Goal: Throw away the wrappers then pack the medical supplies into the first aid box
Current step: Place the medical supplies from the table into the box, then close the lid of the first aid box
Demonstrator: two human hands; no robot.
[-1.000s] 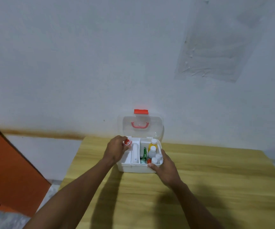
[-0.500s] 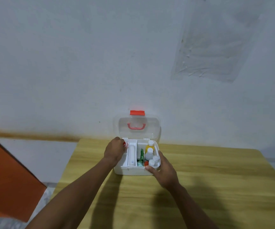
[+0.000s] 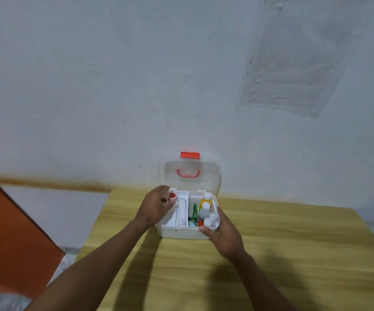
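Note:
The white first aid box (image 3: 181, 233) stands open on the wooden table, its clear lid (image 3: 189, 173) with a red latch and handle leaning back against the wall. Inside are a white tray with a white tube (image 3: 181, 211), a green packet (image 3: 193, 213), a yellow bottle (image 3: 204, 198) and several small white bottles (image 3: 210, 219). My left hand (image 3: 155, 208) rests over the box's left side, fingers around a small red-centred roll (image 3: 172, 195). My right hand (image 3: 224, 234) grips the box's front right corner.
The table (image 3: 271, 265) runs right and toward me. An orange panel (image 3: 8, 232) stands off its left edge. The white wall is right behind the box, with a clear plastic sheet (image 3: 293, 63) stuck high on the right.
The box and both hands hold nearly the same pose. The view has shifted slightly, and my left hand's fingers have uncovered more of the red-centred roll.

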